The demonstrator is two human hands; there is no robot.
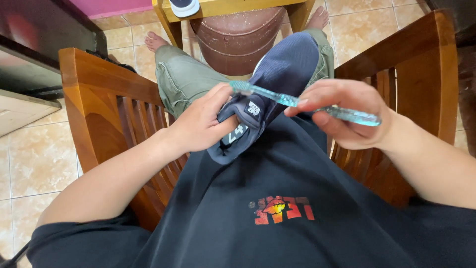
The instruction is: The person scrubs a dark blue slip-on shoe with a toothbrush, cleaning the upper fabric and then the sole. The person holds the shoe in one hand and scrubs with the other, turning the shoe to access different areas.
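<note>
Head view, looking down at a seated person's lap: the left hand (201, 124) is curled around the heel end of a dark navy sneaker (270, 94) resting across the thighs, toe pointing away. The right hand (342, 116) pinches a clear teal toothbrush (302, 102) between thumb and fingers, its bristle end lying over the shoe's opening, just beside the left thumb. No foam, water or wet patch shows on the fabric, so the brushing seems barely begun, with most of the shoe left; wooden chair arms (106, 106) frame both sides.

A wooden slatted armchair (116, 106) stands on beige floor tiles (34, 159), a brown stool (238, 37) ahead.
</note>
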